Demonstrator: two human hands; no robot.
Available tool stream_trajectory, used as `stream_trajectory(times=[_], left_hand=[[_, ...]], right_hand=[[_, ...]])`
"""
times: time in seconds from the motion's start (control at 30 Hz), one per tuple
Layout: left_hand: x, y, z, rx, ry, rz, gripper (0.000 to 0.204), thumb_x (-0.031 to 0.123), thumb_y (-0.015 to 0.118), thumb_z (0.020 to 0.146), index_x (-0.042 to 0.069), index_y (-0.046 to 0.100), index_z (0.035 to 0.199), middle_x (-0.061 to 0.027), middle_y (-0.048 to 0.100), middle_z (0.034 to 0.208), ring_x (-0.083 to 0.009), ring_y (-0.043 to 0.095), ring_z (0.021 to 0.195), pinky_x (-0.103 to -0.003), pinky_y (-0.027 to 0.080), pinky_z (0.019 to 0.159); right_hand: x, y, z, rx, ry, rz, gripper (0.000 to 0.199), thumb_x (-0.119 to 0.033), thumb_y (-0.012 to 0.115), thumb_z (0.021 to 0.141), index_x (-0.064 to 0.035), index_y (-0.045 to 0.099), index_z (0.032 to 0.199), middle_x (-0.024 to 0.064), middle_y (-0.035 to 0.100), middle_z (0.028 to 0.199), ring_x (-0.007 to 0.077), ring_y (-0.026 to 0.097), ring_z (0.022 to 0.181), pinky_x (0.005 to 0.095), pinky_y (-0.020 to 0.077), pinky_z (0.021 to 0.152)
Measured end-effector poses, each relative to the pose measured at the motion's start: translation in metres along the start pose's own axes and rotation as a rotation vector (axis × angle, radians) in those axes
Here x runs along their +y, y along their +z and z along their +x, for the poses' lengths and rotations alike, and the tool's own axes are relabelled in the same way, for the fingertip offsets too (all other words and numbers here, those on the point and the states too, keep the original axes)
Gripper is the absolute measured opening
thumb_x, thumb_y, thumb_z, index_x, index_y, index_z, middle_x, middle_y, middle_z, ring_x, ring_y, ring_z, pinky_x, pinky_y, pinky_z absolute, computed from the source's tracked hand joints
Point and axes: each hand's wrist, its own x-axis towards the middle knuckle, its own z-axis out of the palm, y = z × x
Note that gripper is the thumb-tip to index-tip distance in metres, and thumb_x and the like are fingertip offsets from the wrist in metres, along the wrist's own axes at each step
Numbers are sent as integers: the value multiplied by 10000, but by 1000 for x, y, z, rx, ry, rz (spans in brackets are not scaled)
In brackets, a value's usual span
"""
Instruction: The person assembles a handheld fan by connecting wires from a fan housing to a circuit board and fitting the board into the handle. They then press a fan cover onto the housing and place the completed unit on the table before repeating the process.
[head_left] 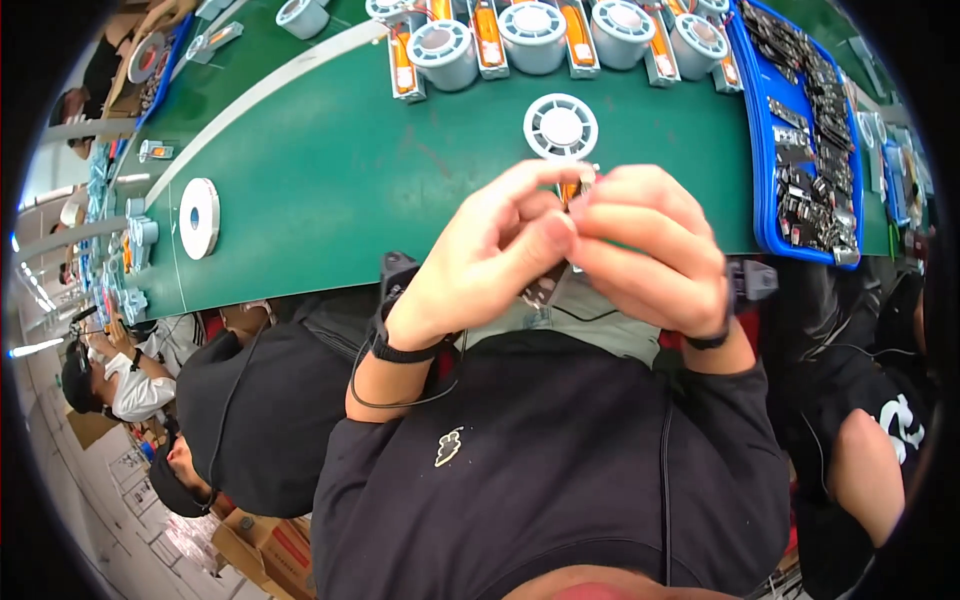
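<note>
My left hand [480, 262] and my right hand [655, 245] meet over the near edge of the table, fingertips pinched close together. Whatever they grip is mostly hidden behind the fingers. Below the fingertips a dark piece with light spots [543, 288] shows, too covered to name. Just beyond my hands sits a light grey round slotted head [561, 127], like a small fan. A bit of an orange part [570, 190] peeks out between it and my fingers; whether the two are joined cannot be made out.
Several grey fan-like units [532, 38] with orange-filled handles line the far side of the green table [330, 190]. A blue tray [765, 190] of small dark circuit boards stands at right. A white tape roll [200, 218] lies at left. Co-workers [265, 410] sit on both sides.
</note>
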Motion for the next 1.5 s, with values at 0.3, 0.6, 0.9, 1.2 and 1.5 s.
stream_trajectory(times=[0.3,0.6,0.9,1.2,1.5], left_hand=[[-15,-11,-4,260,106,135,459,41,587,1011,-5,441,1444,-33,623,855,-123,684,794,-236,535,692],[-48,1,-9,338,87,-41,419,-6,529,1017,21,418,1419,-95,600,1022,-191,710,806,-294,593,684],[-71,4,3,253,188,164,323,38,534,1044,25,515,1366,-87,569,1140,-114,635,789,-239,524,696],[-64,8,3,209,218,-63,356,156,582,1061,18,554,1387,-51,581,1099,-86,570,782,-233,447,632],[-51,-6,2,212,158,25,288,54,620,1007,17,664,1289,-73,640,1017,-103,663,722,-234,557,573]], right_hand=[[-1,-2,3,-106,471,212,311,15,806,715,-19,712,1009,137,688,1126,316,671,1064,398,564,857],[14,19,-25,-213,533,44,265,46,739,821,-13,710,1078,103,734,1004,219,724,843,336,567,762],[24,40,-23,154,526,87,169,68,762,817,5,749,974,108,746,868,182,706,688,280,532,600],[23,45,-16,134,471,-59,190,78,785,776,-1,755,947,115,736,862,202,690,675,292,530,580],[17,54,-16,46,399,-184,152,77,755,801,11,698,926,115,703,818,215,686,649,314,532,575]])
